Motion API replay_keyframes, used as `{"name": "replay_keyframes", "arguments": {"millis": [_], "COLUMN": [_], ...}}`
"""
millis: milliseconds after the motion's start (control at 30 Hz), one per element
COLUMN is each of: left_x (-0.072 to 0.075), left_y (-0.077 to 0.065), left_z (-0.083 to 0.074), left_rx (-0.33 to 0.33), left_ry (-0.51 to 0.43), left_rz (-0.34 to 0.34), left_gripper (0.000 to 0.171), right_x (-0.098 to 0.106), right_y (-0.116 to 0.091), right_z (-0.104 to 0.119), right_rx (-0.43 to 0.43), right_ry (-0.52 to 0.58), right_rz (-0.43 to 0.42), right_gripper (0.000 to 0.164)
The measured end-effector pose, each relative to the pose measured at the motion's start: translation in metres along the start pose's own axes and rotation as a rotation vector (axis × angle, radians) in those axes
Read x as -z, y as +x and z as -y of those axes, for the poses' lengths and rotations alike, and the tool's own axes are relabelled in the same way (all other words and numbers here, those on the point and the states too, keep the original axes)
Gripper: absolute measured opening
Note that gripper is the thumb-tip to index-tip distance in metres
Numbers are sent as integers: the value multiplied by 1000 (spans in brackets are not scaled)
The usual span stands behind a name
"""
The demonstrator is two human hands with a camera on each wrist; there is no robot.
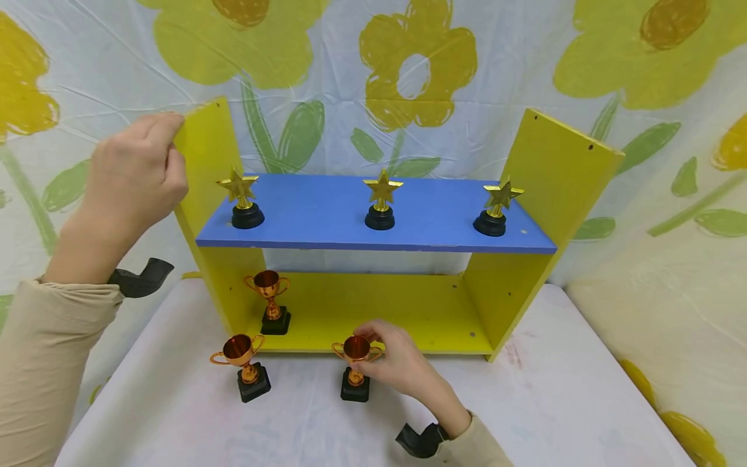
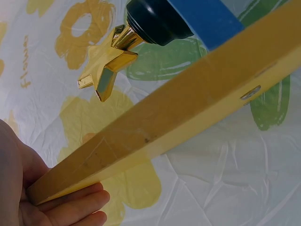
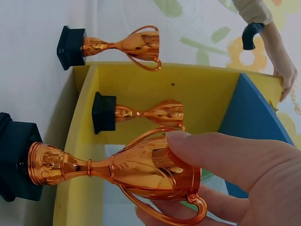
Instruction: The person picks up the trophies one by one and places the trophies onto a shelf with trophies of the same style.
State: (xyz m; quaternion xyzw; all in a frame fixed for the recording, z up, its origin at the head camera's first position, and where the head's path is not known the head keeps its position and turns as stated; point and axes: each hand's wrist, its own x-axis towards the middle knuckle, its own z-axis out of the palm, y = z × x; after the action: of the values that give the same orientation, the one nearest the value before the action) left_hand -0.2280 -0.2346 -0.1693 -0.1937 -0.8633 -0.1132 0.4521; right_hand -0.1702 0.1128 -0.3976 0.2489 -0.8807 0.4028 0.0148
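My left hand (image 1: 137, 170) grips the top end of the yellow shelf unit's left side panel (image 1: 210, 139); in the left wrist view the fingers (image 2: 77, 205) curl under the panel's edge. In front of the unit, my right hand (image 1: 403, 364) pinches the bowl of a bronze trophy cup (image 3: 150, 162) with a black base, thumb on its near side. A second bronze trophy cup (image 1: 239, 351) stands on the table to the left. A third bronze cup (image 1: 270, 288) stands on the yellow lower shelf (image 1: 373, 305), at its left end.
Three gold star trophies, left (image 1: 239, 188), middle (image 1: 382, 189) and right (image 1: 502, 198), stand on the blue upper shelf (image 1: 327, 207). The unit's right side panel (image 1: 554, 168) rises opposite. A white cloth covers the table (image 1: 560, 389), and a flower-print sheet (image 1: 338, 84) hangs behind.
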Motion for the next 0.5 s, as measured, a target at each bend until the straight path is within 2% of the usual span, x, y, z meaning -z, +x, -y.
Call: {"name": "replay_keyframes", "arguments": {"millis": [500], "left_x": [0], "left_y": [-1], "left_z": [-1], "left_rx": [9], "left_ry": [6], "left_rz": [7], "left_gripper": [45], "right_x": [-1], "right_y": [-1], "right_z": [-1], "right_rx": [7], "right_ry": [11], "right_rz": [13], "right_gripper": [43]}}
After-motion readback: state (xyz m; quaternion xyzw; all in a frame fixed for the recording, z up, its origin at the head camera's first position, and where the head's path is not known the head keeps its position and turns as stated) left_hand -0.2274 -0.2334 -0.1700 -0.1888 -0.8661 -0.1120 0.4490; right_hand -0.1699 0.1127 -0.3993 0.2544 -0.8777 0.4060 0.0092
